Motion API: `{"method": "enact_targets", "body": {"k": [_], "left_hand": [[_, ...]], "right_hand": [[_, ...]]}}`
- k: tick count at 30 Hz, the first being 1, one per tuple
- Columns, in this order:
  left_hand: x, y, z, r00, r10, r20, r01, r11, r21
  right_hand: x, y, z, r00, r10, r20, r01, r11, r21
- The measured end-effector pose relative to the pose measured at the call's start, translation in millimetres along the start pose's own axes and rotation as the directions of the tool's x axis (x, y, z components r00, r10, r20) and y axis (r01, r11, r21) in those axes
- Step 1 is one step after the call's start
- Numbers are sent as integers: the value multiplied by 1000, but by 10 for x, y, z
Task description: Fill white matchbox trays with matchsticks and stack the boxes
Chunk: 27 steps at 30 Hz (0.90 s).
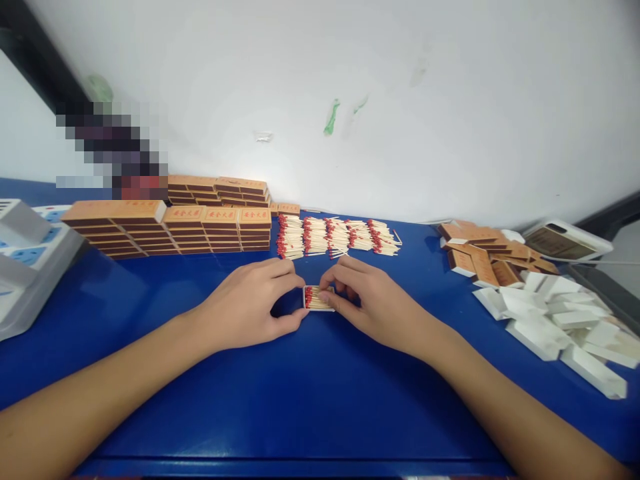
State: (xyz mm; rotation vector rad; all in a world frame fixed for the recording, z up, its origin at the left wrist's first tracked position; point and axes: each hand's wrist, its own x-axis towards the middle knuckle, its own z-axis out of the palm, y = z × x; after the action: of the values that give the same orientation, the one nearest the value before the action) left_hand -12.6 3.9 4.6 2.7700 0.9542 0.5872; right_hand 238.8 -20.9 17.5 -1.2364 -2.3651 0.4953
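Note:
A small white matchbox tray [307,307] full of red-tipped matches [313,297] lies on the blue table in front of me. Its left end is pinched between the thumb and fingers of my left hand [255,300]. My right hand [364,293] reaches over the tray's right end, thumb and fingertips closed on the matches there; the fingertips partly hide them. Just beyond my hands, several heaps of loose matches [333,237] lie side by side in a row, heads mostly to the left.
Closed matchboxes [215,230] are stacked at the left, with more stacks [243,190] behind. To the right lie matchbox sleeves [480,257], white trays [555,310] and a phone [567,239]. A white power strip [45,287] stands far left; a wall [400,133] rises behind.

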Motion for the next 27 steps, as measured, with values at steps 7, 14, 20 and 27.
{"method": "enact_targets", "body": {"k": [7, 14, 20, 27], "left_hand": [[2, -5, 0, 1000, -12, 12, 12, 1000, 1], [2, -6, -1, 1000, -4, 13, 4, 1000, 4], [7, -8, 0, 1000, -2, 11, 2, 1000, 1], [-4, -6, 6, 1000, -4, 5, 4, 1000, 2]], "right_hand": [[-3, -10, 19, 999, -50, -2, 50, 999, -3], [1, -17, 33, 1000, -20, 3, 20, 1000, -22], [-15, -22, 21, 1000, -26, 11, 26, 999, -42], [-20, -7, 15, 998, -55, -33, 54, 998, -23]]}}
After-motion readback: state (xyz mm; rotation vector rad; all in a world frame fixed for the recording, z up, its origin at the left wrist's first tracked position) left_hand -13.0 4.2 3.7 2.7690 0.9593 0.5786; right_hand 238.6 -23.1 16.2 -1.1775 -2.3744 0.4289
